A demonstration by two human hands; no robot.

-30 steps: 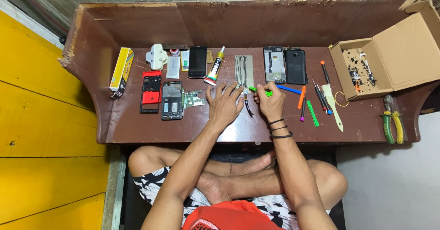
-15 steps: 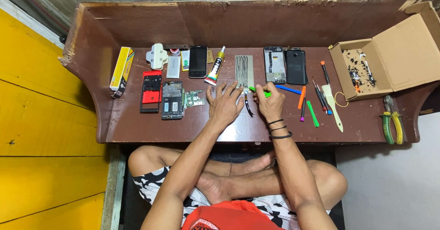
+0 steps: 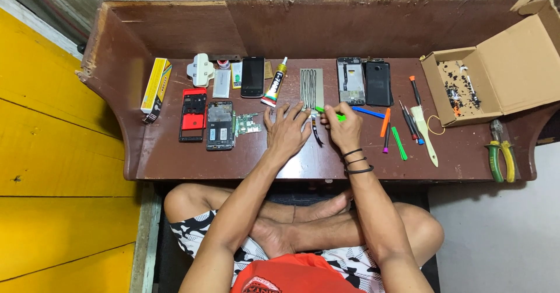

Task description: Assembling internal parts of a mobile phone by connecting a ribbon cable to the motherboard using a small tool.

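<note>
My left hand (image 3: 287, 131) lies flat, fingers spread, on the brown table (image 3: 163, 159), its fingertips at a small dark part (image 3: 315, 134) and just below a grey metal plate with slots (image 3: 311, 88). My right hand (image 3: 344, 128) pinches a green tool (image 3: 333, 115), tip pointing left toward that small part. A blue tool (image 3: 368, 112) lies just right of the hand. Black bands circle my right wrist.
Left: yellow box (image 3: 156, 89), red phone frame (image 3: 193, 115), opened phone (image 3: 220, 125), circuit board (image 3: 248, 124), black phone (image 3: 252, 77), glue tube (image 3: 275, 83). Right: two phone bodies (image 3: 364, 82), coloured tools (image 3: 392, 131), screwdrivers, cardboard box of parts (image 3: 461, 89), pliers (image 3: 501, 156).
</note>
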